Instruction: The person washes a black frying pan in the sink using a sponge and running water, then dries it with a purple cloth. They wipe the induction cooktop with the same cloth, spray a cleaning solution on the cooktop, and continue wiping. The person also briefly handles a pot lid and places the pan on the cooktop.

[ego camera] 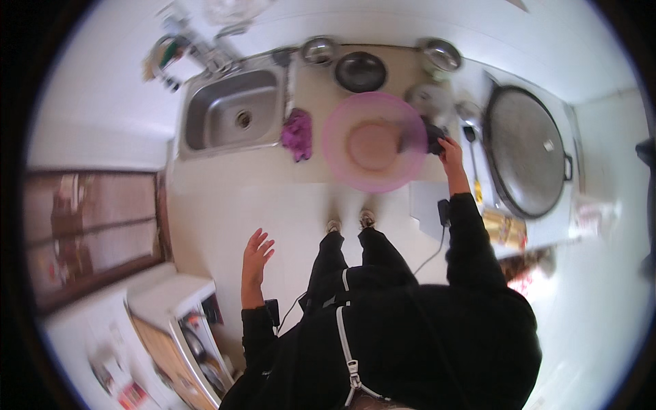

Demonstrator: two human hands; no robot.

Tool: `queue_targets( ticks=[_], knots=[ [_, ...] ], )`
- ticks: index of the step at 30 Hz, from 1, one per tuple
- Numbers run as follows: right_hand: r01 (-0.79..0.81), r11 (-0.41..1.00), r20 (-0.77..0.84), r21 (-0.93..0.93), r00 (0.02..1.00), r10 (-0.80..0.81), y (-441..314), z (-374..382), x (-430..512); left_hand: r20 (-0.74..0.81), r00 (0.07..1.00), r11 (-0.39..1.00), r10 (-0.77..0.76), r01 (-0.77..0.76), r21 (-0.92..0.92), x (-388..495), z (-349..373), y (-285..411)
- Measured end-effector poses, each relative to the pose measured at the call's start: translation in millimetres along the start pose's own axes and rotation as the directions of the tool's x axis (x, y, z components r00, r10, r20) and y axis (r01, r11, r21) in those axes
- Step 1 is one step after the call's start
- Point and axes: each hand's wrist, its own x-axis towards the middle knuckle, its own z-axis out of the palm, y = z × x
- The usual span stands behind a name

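My right hand is at the right rim of a translucent pink plastic basin, its fingers on a dark object that I cannot make out clearly. The basin stands on the countertop near its front edge. My left hand hangs in the air in front of the counter, fingers apart, with nothing in it. A crumpled purple cloth lies between the basin and the stainless steel sink. Behind the basin sits a dark round bowl or pan.
Metal bowls stand along the wall. A large wok lid covers the right side, with a black spatula beside it. At lower left is an open-fronted cabinet; a window is at far left.
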Motion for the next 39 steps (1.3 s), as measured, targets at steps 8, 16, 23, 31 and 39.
queue_targets(
  ticks=[8,16,23,31,39],
  knots=[
    [0.178,0.953,-0.077,0.244,0.983,-0.164,-85.1,-56.3,-142.5,0.357,0.931,0.954,-0.075,-0.037,0.298,101.7,31.2,41.9],
    [0.368,0.779,-0.217,0.508,0.93,-0.298,-46.6,-158.1,-336.5,0.785,0.58,0.853,-0.22,-0.276,0.443,90.5,150.4,39.7],
    [0.372,0.843,-0.326,0.388,0.911,-0.252,33.0,-162.3,-470.8,0.916,0.246,0.839,-0.317,-0.377,0.392,5.9,232.7,-18.2],
    [0.124,0.885,-0.301,0.448,0.954,0.018,147.5,-184.1,-552.3,0.886,0.359,0.814,-0.292,-0.393,0.428,-37.2,223.8,-88.5],
    [-0.021,0.914,-0.307,0.405,0.939,0.157,169.5,-159.2,-564.3,0.53,0.848,0.965,-0.02,-0.122,0.232,161.6,113.0,-48.2]
  ],
)
